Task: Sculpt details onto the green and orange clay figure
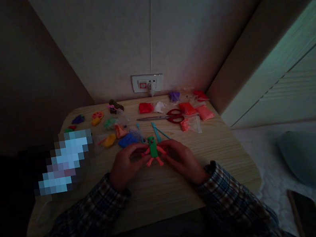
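Transparent plastic bag (194, 125) containing pinkish-red clay-like material (184, 125) lies at the far right of the pale wood-grain bench (216, 161), near a flat salmon-pink packet (204, 112), while the left hand (126, 165) and right hand (182, 159), fingers curled, pinch opposite pink arms of a small green clay-like figure (153, 150) between them over the bench.
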Demonstrator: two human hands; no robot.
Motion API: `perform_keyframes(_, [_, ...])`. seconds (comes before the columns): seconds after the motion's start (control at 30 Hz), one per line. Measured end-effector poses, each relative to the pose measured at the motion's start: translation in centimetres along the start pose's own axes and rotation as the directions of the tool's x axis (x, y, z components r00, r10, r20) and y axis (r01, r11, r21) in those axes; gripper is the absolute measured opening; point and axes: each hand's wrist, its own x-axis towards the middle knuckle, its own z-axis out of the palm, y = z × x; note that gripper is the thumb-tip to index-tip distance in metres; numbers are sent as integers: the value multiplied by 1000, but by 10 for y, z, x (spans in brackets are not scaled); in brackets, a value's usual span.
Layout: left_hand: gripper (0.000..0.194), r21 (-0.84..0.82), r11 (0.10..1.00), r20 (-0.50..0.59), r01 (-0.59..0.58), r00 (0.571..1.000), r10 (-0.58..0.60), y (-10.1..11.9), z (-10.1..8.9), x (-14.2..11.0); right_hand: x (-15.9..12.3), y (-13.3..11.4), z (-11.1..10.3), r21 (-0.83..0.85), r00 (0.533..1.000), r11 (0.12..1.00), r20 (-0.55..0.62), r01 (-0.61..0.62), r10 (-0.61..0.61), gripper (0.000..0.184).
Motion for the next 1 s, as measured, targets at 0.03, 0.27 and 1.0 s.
perform_keyframes(0.03, [30, -6, 1000, 5, -5, 1000, 5, 1, 0, 0, 0, 0, 0, 3, 1000, 1000, -2, -1, 1, 21])
perform_keyframes(0.27, [28, 56, 997, 50, -55, 997, 52, 0, -1, 0, -1, 2, 0, 22, 1000, 1000, 9, -5, 5, 19])
perform_keyframes(1.0, [34, 370, 876, 267, -309, 939, 218, 4, -14, -37, -24, -13, -9, -162, 960, 986, 279, 34, 13, 28])
